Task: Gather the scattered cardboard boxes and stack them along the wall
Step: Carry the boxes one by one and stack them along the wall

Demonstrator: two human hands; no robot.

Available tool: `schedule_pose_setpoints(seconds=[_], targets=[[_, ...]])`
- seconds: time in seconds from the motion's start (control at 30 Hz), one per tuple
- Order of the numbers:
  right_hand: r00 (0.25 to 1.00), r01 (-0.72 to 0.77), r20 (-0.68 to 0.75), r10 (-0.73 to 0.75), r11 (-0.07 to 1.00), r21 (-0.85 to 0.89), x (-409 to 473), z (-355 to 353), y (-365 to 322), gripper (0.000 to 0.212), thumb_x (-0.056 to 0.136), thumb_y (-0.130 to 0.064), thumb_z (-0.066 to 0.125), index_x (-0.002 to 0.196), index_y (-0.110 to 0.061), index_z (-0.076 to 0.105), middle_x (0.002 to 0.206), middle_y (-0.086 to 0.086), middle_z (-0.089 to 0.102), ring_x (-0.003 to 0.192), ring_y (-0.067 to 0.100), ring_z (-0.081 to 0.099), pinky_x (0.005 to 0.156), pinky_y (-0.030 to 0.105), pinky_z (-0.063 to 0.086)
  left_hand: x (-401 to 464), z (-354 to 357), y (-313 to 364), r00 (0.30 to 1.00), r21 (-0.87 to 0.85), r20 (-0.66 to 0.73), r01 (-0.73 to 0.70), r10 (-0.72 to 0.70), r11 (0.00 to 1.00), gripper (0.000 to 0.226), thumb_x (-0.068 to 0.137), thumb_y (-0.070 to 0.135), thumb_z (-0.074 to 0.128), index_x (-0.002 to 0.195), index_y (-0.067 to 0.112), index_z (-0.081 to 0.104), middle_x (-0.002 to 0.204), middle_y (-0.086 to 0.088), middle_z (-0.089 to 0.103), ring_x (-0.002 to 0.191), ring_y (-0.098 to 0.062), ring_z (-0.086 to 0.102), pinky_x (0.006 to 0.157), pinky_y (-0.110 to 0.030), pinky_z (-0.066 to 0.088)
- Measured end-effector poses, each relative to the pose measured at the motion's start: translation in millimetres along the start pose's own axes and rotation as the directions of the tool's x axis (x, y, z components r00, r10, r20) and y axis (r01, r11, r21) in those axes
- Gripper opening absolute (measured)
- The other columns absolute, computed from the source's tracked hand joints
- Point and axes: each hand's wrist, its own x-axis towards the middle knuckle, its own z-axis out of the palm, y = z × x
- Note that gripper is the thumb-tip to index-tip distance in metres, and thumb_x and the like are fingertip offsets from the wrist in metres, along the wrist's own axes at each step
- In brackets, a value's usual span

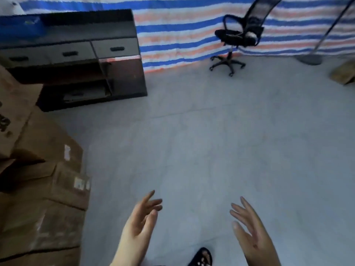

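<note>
Both hands, left hand (pixel 141 217) and right hand (pixel 249 225), spread, holding nothing; I judge stray box (pixel 343 73) next, far from box stack (pixel 44 189).

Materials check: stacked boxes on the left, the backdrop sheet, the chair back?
Stacked boxes: brown corrugated cardboard by the look, matte, with creased flaps and white labels.
Backdrop sheet: probably woven plastic tarpaulin, blue, white and orange stripes, slightly rippled.
Office chair back: black mesh, the stripes showing through; the frame's material is unclear.
</note>
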Motion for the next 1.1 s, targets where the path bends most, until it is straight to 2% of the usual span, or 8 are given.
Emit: schedule_pose_setpoints(seconds=[0.13, 0.3, 0.4, 0.53, 0.7, 0.83, 1.0, 1.1], targets=[[0.977, -0.064, -0.202, 0.068, 0.998, 0.028, 5.1, -74.8, 15.2, 0.056, 0.086, 0.004, 0.057, 0.119, -0.041, 0.049, 0.107, -0.02, 0.069, 0.101, -0.006, 0.061, 0.072, 0.001, 0.044, 16.7, 85.7, 18.7, 0.982, 0.011, 0.188, -0.038, 0.036, 0.999, 0.04, 0.066, 0.052, 0.052, 0.105, 0.058, 0.057, 0.105, 0.013, 0.069, 0.095, -0.007, 0.067, 0.083, -0.015, 0.05], [0.929, -0.101, -0.348, 0.123, 0.992, 0.08, 12.1, -128.8, 33.9, 0.059, 0.085, 0.007, 0.057, 0.12, -0.04, 0.049, 0.109, -0.03, 0.064, 0.099, -0.003, 0.063, 0.074, 0.008, 0.05, 37.8, 160.0, 30.2, 0.931, 0.075, 0.364, -0.042, 0.012, 0.996, 0.034, 0.074, 0.044, 0.054, 0.107, 0.05, 0.059, 0.105, 0.015, 0.069, 0.097, -0.005, 0.066, 0.077, -0.011, 0.049], [0.906, -0.132, -0.387, 0.17, 0.984, 0.124, 27.3, -153.1, 40.8, 0.06, 0.085, 0.008, 0.056, 0.119, -0.04, 0.049, 0.108, -0.026, 0.067, 0.098, -0.004, 0.063, 0.073, 0.007, 0.049, 59.8, 197.5, 30.6, 0.912, 0.087, 0.409, -0.047, 0.007, 0.995, 0.034, 0.085, 0.019, 0.054, 0.111, 0.039, 0.064, 0.104, 0.007, 0.071, 0.095, -0.008, 0.068, 0.078, -0.012, 0.05], [0.88, -0.141, -0.431, 0.199, 0.977, 0.161, 67.5, -187.1, 46.4, 0.059, 0.085, 0.01, 0.056, 0.12, -0.037, 0.049, 0.108, -0.014, 0.068, 0.096, -0.006, 0.063, 0.07, 0.004, 0.047, 99.7, 250.7, 37.4, 0.876, 0.137, 0.483, -0.083, 0.007, 0.987, 0.041, 0.078, 0.025, 0.05, 0.103, 0.057, 0.058, 0.104, 0.017, 0.069, 0.097, -0.005, 0.066, 0.081, -0.011, 0.049], [0.838, -0.101, -0.517, 0.177, 0.98, 0.171, 152.3, -235.4, 46.1, 0.059, 0.086, 0.008, 0.055, 0.12, -0.039, 0.049, 0.11, -0.029, 0.064, 0.098, -0.002, 0.064, 0.074, 0.009, 0.05, 181.1, 331.5, 60.2, 0.835, 0.129, 0.55, -0.119, 0.029, 0.984, 0.044, 0.078, 0.027, 0.048, 0.099, 0.066, 0.055, 0.103, 0.021, 0.068, 0.098, -0.003, 0.065, 0.082, -0.013, 0.049], [0.801, -0.056, -0.582, 0.14, 0.985, 0.16, 234.2, -283.0, 30.9, 0.057, 0.086, 0.006, 0.055, 0.12, -0.04, 0.049, 0.108, -0.028, 0.065, 0.096, -0.002, 0.065, 0.074, 0.01, 0.051, 259.3, 404.0, 94.9, 0.797, 0.094, 0.599, -0.158, 0.071, 0.983, 0.043, 0.078, 0.027, 0.047, 0.102, 0.061, 0.055, 0.104, 0.02, 0.067, 0.097, -0.002, 0.065, 0.082, -0.013, 0.048], [0.763, -0.045, -0.629, 0.145, 0.984, 0.173, 311.6, -330.3, 18.7, 0.063, 0.085, 0.006, 0.056, 0.116, -0.05, 0.056, 0.105, -0.024, 0.068, 0.093, -0.004, 0.065, 0.071, 0.008, 0.05, 327.3, 483.6, 119.6, 0.761, 0.068, 0.641, -0.179, 0.094, 0.981, 0.041, 0.076, 0.023, 0.048, 0.11, 0.04, 0.063, 0.102, 0.017, 0.069, 0.095, -0.006, 0.066, 0.078, -0.008, 0.048], [0.733, -0.072, -0.652, 0.192, 0.976, 0.207, 339.0, -361.9, 23.0, 0.073, 0.084, 0.008, 0.055, 0.104, -0.062, 0.056, 0.103, -0.027, 0.067, 0.091, -0.005, 0.066, 0.07, 0.007, 0.049, 350.4, 528.3, 123.4, 0.736, 0.089, 0.672, -0.183, 0.076, 0.979, 0.039, 0.075, 0.028, 0.052, 0.104, 0.051, 0.062, 0.102, 0.016, 0.07, 0.093, -0.006, 0.067, 0.077, -0.008, 0.048]])
